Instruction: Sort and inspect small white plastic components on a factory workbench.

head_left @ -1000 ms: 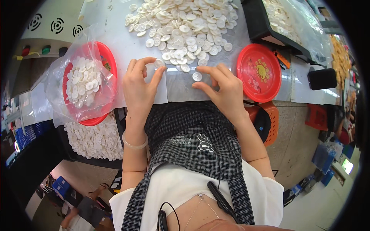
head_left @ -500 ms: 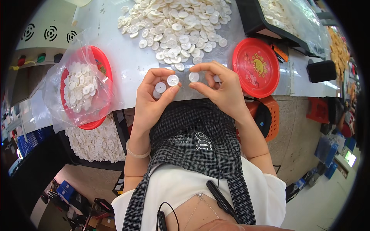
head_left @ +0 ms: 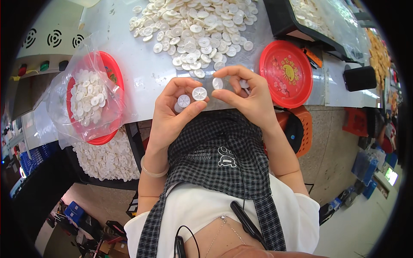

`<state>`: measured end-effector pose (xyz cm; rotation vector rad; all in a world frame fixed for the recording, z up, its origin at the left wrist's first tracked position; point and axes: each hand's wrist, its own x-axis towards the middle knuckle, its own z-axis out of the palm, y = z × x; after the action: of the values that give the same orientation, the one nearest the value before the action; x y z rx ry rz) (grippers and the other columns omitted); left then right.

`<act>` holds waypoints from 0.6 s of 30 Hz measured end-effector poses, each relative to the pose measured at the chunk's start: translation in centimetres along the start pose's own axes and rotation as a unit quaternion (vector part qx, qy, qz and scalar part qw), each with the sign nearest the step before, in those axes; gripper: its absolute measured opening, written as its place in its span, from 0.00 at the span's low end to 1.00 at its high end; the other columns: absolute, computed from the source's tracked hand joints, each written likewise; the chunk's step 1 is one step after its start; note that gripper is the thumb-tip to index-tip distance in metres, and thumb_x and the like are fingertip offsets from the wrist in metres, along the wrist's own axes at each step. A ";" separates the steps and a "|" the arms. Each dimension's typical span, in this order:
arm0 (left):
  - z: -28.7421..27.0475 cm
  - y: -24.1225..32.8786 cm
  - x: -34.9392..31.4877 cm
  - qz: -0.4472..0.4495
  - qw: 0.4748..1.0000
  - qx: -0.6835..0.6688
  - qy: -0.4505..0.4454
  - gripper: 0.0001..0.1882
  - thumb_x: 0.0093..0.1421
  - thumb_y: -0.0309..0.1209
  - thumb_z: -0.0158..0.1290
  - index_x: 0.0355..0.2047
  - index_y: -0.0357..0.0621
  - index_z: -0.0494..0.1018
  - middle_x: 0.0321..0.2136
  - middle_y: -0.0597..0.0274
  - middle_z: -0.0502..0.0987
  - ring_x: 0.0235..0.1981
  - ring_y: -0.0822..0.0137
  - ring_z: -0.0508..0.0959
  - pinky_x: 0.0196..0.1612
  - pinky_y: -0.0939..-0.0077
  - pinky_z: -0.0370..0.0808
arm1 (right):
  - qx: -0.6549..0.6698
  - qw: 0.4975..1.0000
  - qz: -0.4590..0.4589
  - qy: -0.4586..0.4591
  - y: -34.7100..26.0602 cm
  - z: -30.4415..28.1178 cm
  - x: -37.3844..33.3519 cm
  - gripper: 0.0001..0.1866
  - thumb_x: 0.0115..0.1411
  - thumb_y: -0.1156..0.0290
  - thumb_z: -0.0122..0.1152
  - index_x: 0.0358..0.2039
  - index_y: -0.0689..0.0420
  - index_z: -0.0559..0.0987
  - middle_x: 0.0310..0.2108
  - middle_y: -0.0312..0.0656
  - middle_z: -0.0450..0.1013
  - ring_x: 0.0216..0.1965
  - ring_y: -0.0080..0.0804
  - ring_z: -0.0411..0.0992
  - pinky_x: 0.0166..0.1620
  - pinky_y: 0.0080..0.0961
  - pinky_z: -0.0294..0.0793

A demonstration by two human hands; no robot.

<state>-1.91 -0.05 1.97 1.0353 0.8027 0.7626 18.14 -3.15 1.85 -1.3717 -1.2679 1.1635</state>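
Observation:
My left hand is closed on several white plastic gears. One toothed gear is pinched at its thumb and fingertips, and another gear rests in the curled fingers, overlapping one below it. Facing it, my right hand pinches a white gear between thumb and index finger, seen tilted. More white pieces show inside its curled fingers, partly hidden. The two pinched gears are close but apart. Just beyond my hands, a large heap of white gears spreads over the table.
A red plate lies to the right, beside an orange tool and a black phone-like object. At left, a red dish holds a plastic bag of white gears. A black bin stands far right.
My left hand has shifted right and turned the pinched gear so its teeth show. The gear in my right fingers has tilted, and more pieces show in that palm.

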 end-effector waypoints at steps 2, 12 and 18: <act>-0.1 0.0 -0.1 -0.002 1.000 -0.007 -0.004 0.17 0.57 0.20 0.59 0.46 0.36 0.69 0.35 0.64 0.76 0.36 0.76 0.75 0.42 0.84 0.73 | 0.087 0.996 0.004 -0.008 0.3 -0.1 0.0 0.16 0.53 0.77 0.67 0.43 0.58 0.78 0.22 0.22 0.56 0.22 0.09 0.53 0.23 0.10 0.49; -0.2 -0.3 0.0 0.005 1.000 0.007 0.008 0.17 0.56 0.20 0.59 0.46 0.37 0.69 0.33 0.66 0.74 0.34 0.78 0.74 0.39 0.86 0.71 | 0.457 0.886 0.075 0.006 0.1 -0.3 0.2 0.07 0.65 0.67 0.49 0.36 0.57 0.70 0.27 0.30 0.62 0.21 0.13 0.53 0.21 0.09 0.50; 1.4 1.9 1.6 0.088 0.986 0.126 0.071 0.16 0.55 0.22 0.60 0.44 0.39 0.72 0.21 0.75 0.66 0.24 0.83 0.67 0.29 0.87 0.65 | -0.033 0.998 -0.053 0.016 1.0 1.3 -0.1 0.10 0.60 0.67 0.60 0.32 0.62 0.74 0.19 0.34 0.68 0.22 0.24 0.69 0.24 0.20 0.67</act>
<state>-0.21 1.34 3.84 1.3015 0.9559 0.9086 16.97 -3.24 0.71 -1.3497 -1.3508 1.0320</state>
